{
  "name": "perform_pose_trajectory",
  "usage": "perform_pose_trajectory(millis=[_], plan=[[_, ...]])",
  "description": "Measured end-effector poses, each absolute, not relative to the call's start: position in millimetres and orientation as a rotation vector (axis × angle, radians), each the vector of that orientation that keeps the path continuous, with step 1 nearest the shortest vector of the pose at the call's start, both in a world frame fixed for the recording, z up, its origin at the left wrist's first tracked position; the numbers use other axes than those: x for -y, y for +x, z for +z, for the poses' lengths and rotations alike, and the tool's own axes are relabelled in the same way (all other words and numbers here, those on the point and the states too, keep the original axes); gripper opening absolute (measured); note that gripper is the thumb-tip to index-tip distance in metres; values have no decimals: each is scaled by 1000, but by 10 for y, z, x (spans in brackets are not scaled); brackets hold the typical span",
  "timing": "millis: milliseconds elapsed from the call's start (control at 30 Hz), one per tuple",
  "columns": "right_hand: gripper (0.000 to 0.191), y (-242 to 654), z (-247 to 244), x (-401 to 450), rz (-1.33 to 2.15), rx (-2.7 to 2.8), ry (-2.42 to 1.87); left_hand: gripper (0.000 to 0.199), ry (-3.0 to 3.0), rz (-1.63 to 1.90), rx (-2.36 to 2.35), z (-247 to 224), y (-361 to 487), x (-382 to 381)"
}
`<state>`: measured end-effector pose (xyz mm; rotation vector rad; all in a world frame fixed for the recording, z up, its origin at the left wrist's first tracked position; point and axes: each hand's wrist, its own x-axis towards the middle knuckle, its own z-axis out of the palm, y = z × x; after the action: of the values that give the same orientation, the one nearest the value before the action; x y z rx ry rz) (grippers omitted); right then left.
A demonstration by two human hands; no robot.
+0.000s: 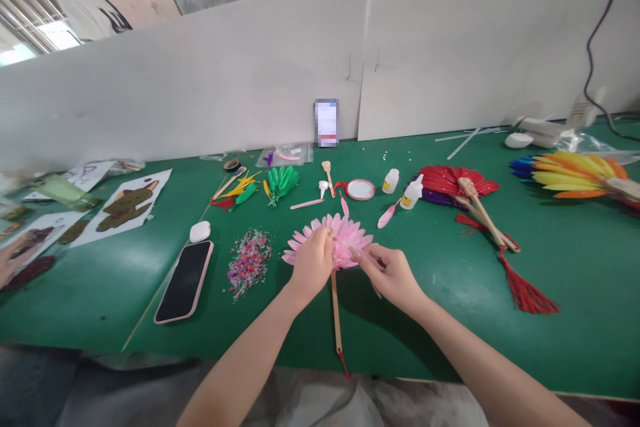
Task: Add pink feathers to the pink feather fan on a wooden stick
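Observation:
A pink feather fan (357, 235) with a wooden handle and a red cord at its lower end lies in front of me. My left hand (314, 260) is closed over the fan's middle, its fingers pinched together. From the right, my right hand (393, 273) pinches a pale pink feather at the fan's centre. The feather's near end is hidden by the fingertips, and its other end meets my left fingertips. Just beyond the fan lies a loose pink feather (345, 207). Another pink feather (387, 216) rests beside a white glue bottle (411, 195).
Colourful chips (249, 261) are heaped left of the fan, near a phone (184, 282) and white case (200, 231). Green feathers (281, 183), a small round mirror (361, 189), a red fan (453, 183) and a yellow-orange fan (570, 173) lie farther out. Another person's hand (10, 263) is far left.

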<state>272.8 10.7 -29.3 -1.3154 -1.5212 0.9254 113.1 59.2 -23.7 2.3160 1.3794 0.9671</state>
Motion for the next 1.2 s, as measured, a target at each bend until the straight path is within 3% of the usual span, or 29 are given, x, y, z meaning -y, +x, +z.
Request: perform_pose_trajectory(millis=[633,900,1033,1200], plan=[[42,2718,-280,-100,1070,1414,-1283,17,2439,1146,-1394,-238,1118,-591],[43,2736,-229,-76,1197,1254,-1256,26,2105,1314,-1527,-84,982,-696],[41,2739,-207,-84,1260,1189,-1204,30,2010,1224,-1396,-45,1004,-650],[40,2742,-220,-104,1278,1169,-1209,18,1949,1249,-1309,-32,1035,-638]])
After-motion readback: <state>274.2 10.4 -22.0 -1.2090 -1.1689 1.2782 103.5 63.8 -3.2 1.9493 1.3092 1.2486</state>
